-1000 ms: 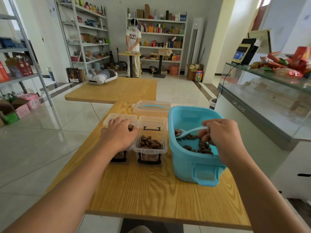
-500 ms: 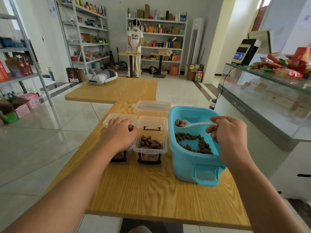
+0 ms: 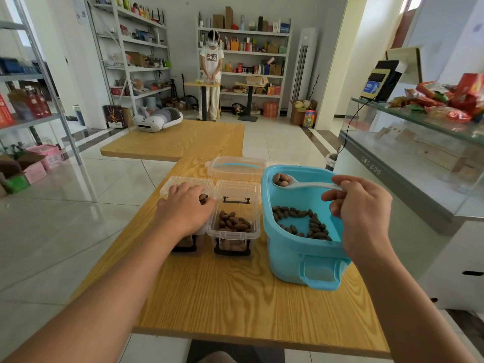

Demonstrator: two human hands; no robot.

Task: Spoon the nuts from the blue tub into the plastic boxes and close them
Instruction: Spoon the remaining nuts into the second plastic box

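Note:
A blue tub (image 3: 296, 260) with brown nuts (image 3: 303, 222) on its bottom stands at the right of the wooden table (image 3: 222, 297). My right hand (image 3: 362, 210) grips a white spoon (image 3: 301, 184) holding a few nuts, lifted above the tub's far left part. Two clear plastic boxes stand left of the tub with their lids tipped back. The right box (image 3: 234, 231) is partly filled with nuts. My left hand (image 3: 187, 209) lies over the left box (image 3: 183, 187), fingers curled at its rim, hiding most of it.
A clear lid with a blue handle (image 3: 237, 167) lies behind the boxes. A second wooden table (image 3: 178, 141) with a white headset (image 3: 157, 119) is further back. A glass counter (image 3: 408, 163) runs along the right. Shelves line the walls, and a person stands at the back.
My right hand has raised the spoon out of the nuts with a few in its bowl. It now hangs higher over the tub. My left hand has stayed on the left box.

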